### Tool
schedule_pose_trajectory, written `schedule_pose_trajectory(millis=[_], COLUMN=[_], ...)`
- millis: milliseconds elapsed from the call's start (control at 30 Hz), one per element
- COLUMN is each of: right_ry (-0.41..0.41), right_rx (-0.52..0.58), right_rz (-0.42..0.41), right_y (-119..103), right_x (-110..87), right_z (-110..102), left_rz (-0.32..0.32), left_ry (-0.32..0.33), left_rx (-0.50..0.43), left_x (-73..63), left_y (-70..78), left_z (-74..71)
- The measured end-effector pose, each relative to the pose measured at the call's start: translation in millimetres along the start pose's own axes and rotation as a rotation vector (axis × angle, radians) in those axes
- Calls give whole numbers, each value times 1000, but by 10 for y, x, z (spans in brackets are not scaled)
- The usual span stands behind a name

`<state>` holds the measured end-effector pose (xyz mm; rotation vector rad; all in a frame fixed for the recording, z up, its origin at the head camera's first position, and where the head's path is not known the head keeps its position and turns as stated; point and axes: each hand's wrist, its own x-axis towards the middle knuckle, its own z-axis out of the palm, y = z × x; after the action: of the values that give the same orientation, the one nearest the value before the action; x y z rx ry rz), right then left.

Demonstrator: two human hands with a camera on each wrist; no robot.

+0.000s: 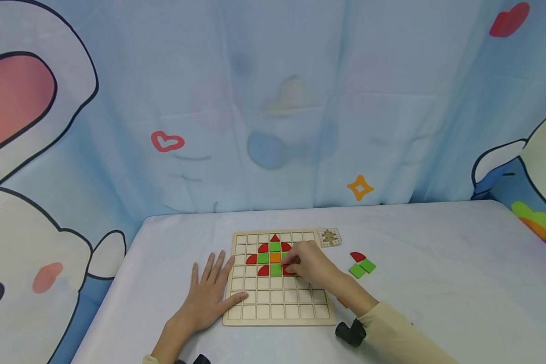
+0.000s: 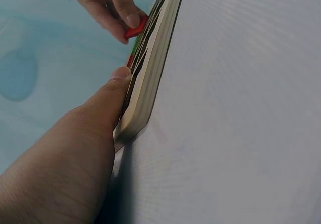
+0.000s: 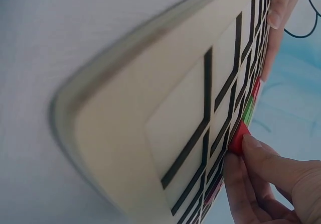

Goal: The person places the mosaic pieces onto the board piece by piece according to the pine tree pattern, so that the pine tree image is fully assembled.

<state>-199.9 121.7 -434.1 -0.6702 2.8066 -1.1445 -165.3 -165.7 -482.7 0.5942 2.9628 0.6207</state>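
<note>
A wooden grid board [image 1: 255,313] lies on the table, with red, green and orange tiles in its upper middle cells. My left hand [image 1: 208,298] rests along the board's left side, fingers spread and thumb over its lower left cells. Over the tile pattern, my right hand [image 1: 314,265] pinches a red tile [image 3: 238,138] between thumb and fingers. That tile stands tilted at the board's surface in the right wrist view, next to a green tile [image 3: 248,109]. An orange tile [image 1: 275,257] sits at the pattern's centre. The right fingers cover part of the pattern's right side.
A small pattern card [image 1: 329,237] lies by the board's upper right corner. Right of the board are a loose red tile [image 1: 357,257] and two green tiles [image 1: 367,265]. An orange piece [image 1: 342,303] shows partly under the right forearm. A printed curtain [image 1: 291,151] hangs behind the table.
</note>
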Motion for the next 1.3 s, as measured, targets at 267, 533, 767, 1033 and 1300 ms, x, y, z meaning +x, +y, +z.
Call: schedule_pose_trajectory(millis=[267,533,767,1033,1300], right_ry=[-6,-13,-12,22,24], right_rx=[-51,-65,-97,-148,-79], right_rz=[61,62,75,78,16], right_y=[-72,-98,-143,-193,-49], right_x=[20,14,18,9,-46], right_z=[14,19,41,81,49], left_rz=[2,-5,-14,-17,-16], left_ry=[-1,-12,-22,-22,-25], left_rx=[-2,8,12,10,8], left_x=[2,0,2,0,-11], left_y=[2,8,15,21,43], left_z=[-3,-7,-14,-28,-42])
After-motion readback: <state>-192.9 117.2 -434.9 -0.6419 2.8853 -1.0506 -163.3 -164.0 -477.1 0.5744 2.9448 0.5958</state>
